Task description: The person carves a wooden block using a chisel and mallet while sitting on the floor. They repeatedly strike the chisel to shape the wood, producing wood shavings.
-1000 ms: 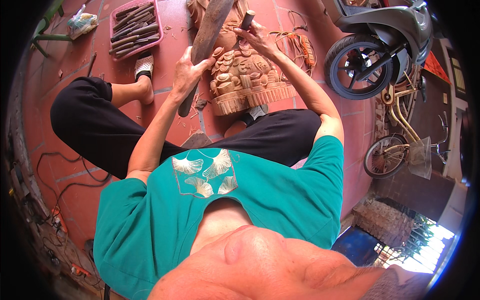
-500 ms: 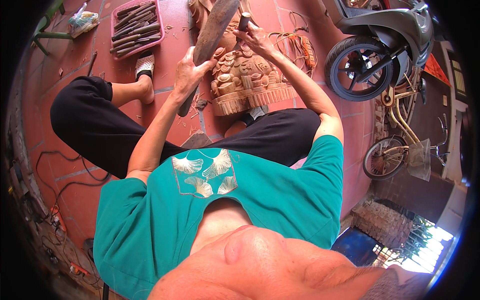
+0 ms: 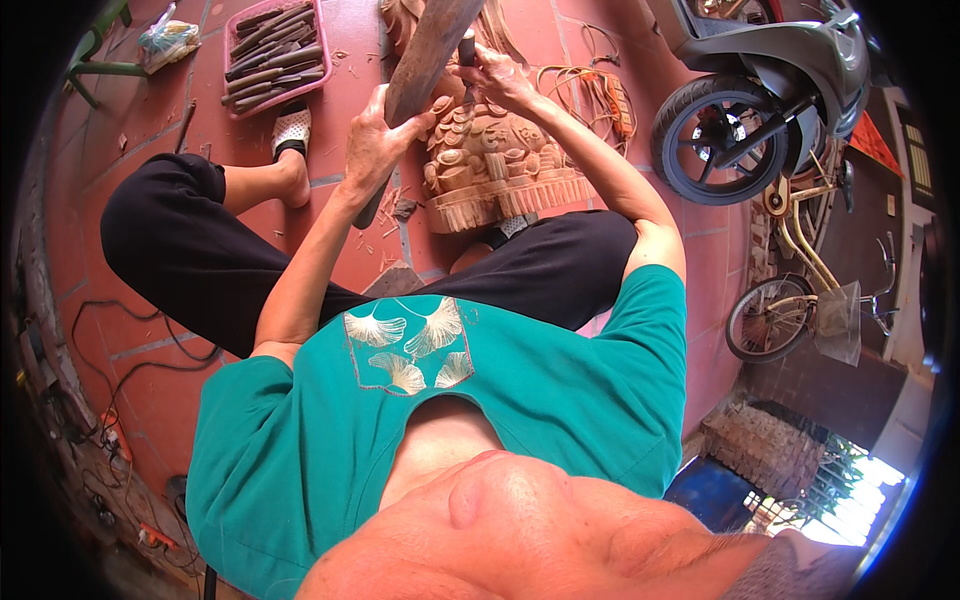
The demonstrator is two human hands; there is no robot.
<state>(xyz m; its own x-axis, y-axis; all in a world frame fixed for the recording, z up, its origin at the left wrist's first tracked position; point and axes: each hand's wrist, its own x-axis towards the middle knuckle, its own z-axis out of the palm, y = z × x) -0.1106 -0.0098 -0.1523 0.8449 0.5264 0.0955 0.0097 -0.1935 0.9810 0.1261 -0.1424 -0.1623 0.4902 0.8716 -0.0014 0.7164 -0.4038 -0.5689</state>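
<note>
My left hand (image 3: 372, 148) is wrapped round a long, flat wooden mallet (image 3: 428, 58), whose broad end slants up and to the right. The mallet's lower end pokes out beneath my fist. In my right hand (image 3: 502, 82) is a chisel (image 3: 467, 48), held upright with its dark handle close beside the mallet; whether they touch I cannot tell. Below the fingers, the chisel's blade reaches down to a wood carving (image 3: 500, 160) covered in coin-like discs, rounded shapes and a fringed lower edge. Part of the carving is hidden behind the mallet and my right hand.
A pink basket (image 3: 325, 60) of several dark-handled carving tools stands at the far left. Wood chips (image 3: 388, 222) lie on the red tiles. An orange power strip (image 3: 620, 108) with cords is right of the carving, near a motorbike (image 3: 720, 135) and a bicycle (image 3: 770, 315).
My right hand and the chisel have shifted left and slightly down over the carving. The mallet in my left hand has moved only a little, and its broad end is now nearer the chisel handle.
</note>
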